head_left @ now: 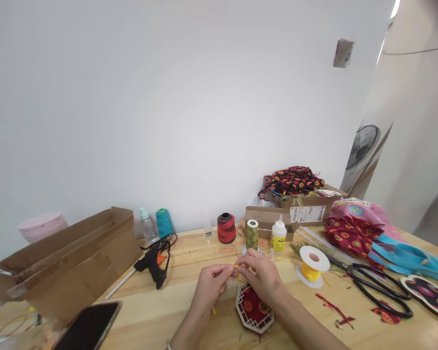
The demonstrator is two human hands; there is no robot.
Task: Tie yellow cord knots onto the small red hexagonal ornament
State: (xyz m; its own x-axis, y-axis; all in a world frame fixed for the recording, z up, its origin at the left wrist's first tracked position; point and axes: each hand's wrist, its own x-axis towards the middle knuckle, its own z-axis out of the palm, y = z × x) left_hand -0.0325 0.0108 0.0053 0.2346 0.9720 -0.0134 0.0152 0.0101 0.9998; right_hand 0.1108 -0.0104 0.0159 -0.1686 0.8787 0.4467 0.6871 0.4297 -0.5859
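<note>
My left hand (212,282) and my right hand (261,276) meet fingertip to fingertip just above the wooden table (190,257). Both are closed in a pinch on a thin yellow thread (237,268) stretched between them. A short yellow tail hangs below the left hand. Directly under my right hand lies an octagonal red ornament with a pale lattice frame (253,308). A yellow thread spool (312,265) sits to the right of my hands, and an olive-gold spool (252,234) stands just beyond them.
A black glue gun (154,261), open cardboard box (69,262) and phone (89,324) are at left. A red spool (227,227), teal spool (164,222), glue bottle (278,235), black scissors (377,284), patterned fabric (350,234) and a fabric-filled box (299,206) are at the back and right.
</note>
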